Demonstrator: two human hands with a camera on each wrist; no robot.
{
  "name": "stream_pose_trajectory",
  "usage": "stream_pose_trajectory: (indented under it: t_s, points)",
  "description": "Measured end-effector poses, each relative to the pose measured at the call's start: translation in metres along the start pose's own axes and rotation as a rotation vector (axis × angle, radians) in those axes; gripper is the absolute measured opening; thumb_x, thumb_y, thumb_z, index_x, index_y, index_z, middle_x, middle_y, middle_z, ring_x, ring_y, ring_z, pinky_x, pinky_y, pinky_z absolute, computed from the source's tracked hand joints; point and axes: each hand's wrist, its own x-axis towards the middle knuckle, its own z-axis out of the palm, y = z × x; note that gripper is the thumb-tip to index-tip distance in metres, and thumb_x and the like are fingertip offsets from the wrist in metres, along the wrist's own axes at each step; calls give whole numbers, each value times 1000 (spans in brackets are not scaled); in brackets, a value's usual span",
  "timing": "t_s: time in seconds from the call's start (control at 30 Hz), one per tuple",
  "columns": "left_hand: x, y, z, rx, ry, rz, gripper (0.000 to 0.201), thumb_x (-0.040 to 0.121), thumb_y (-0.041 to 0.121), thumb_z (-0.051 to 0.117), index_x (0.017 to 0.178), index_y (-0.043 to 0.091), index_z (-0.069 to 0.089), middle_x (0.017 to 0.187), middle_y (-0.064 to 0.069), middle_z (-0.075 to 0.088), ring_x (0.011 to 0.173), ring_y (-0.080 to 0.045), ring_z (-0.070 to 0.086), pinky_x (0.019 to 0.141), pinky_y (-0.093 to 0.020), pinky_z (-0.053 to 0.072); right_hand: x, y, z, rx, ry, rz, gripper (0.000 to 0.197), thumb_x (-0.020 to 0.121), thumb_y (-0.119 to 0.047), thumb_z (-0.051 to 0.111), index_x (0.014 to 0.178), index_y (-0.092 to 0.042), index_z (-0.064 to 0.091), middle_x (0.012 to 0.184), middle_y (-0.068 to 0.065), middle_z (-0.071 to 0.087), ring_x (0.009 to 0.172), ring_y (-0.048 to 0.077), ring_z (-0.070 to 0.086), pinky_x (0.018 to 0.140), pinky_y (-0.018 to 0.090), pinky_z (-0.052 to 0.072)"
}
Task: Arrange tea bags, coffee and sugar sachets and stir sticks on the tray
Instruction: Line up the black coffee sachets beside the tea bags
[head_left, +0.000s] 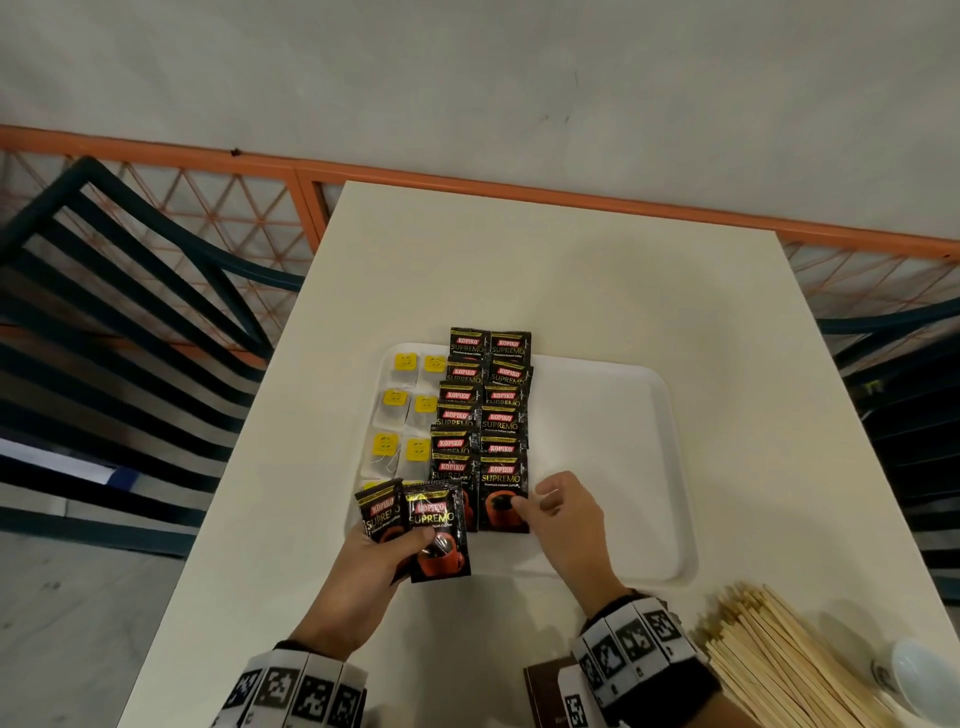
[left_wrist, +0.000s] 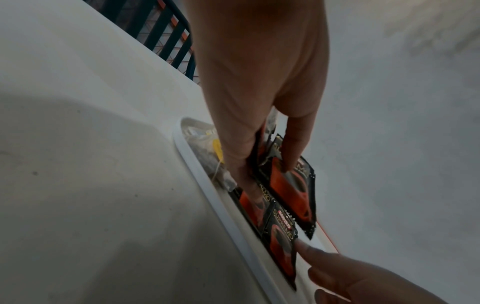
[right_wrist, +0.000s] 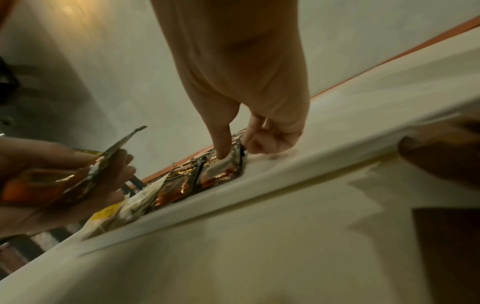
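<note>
Stir sticks (head_left: 779, 660) – nr tray (head_left: 649, 467)

White table (head_left: 597, 291), dark slatted chairs (head_left: 119, 291) either side, orange lattice fence (head_left: 218, 208), white cup (head_left: 922, 675)

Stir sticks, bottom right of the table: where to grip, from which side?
Judging from the head view, take the stir sticks across the middle of the bundle, from above with the right hand, the nearer one. They lie flat on the table, fanned roughly parallel, so a pinch across the width should gather several; ends are splayed.
</note>
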Motion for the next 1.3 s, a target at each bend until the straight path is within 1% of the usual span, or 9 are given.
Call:
stream_pose_trajectory:
  t_s: [0.07,0.2,0.27,0.53,0.7,0.83,1.03,1.17,1.3]
  points:
    - [-1,1,3,9,6,15,32,81,-10,57,104,11,61,93,-9,73,85,-21,70,71,-29,55,-9,-12,-4,-22,-27,-102,19,83,-32,65,87,-18,54,83,-2,57,72,7,52,57,10,37]
    - [-1,1,6,49,32,20,31,81,-9,58,100,15,63,91,-7,74,88,-24,69,81,-38,52,-32,-32,-4,45,-466,-178,11,91,-40,50,90,-30,56,82,-10,58,73,2,52,66,9,41]
    - [0,-1,7,88,18,6,30,84,-4,58,109,11,62,97,-11,73,91,-26,69,81,-37,53,-36,-29,0,-4,-544,-229,10,89,-34,56,82,-37,51,78,-14,55,71,0,50,65,10,41]
    - [-5,4,16,139,-8,-26,17,91,3,43,98,10,57,86,-10,65,73,-17,64,62,-24,49,-25,-6,-16,46,-526,-118,5,91,-14,55,91,-14,60,74,-4,60,61,-1,56,58,14,47]
    - [0,2,13,656,10,210,16,89,13,58,101,24,56,93,9,62,90,-9,60,76,-15,49,-15,5,-29,-26,-401,-88,6,90,-17,56,87,-19,61,78,1,65,68,11,58,67,22,50]
    - [9,-4,13,828,-7,292,30,78,15,72,100,27,55,85,21,60,80,7,57,66,-1,41,-14,7,-26,-86,-348,-80,8,88,-19,60,83,-25,59,78,-3,64,68,10,58,70,21,49]
    - [21,-11,21,921,39,363,32,77,13,70,103,23,55,88,15,66,87,-7,63,68,-9,45,-12,8,-19,-68,-257,-40,17,83,-17,67,77,-27,54,76,1,63,71,19,61,72,30,53]
    - [27,-16,20,1028,84,418,54,78,19,69,128,20,47,114,1,61,104,-17,59,86,-33,49,-13,7,-18,-61,-216,-60,12,82,-15,68,82,-20,56,68,-5,59,63,11,55,60,18,45]
    - [27,-19,19,1116,102,503,66,78,16,70,136,15,38,124,-5,46,109,-22,51,90,-33,47,-14,7,-16,-86,-187,-66,11,81,-17,69,83,-17,58,63,-10,56,58,2,52,55,10,40]
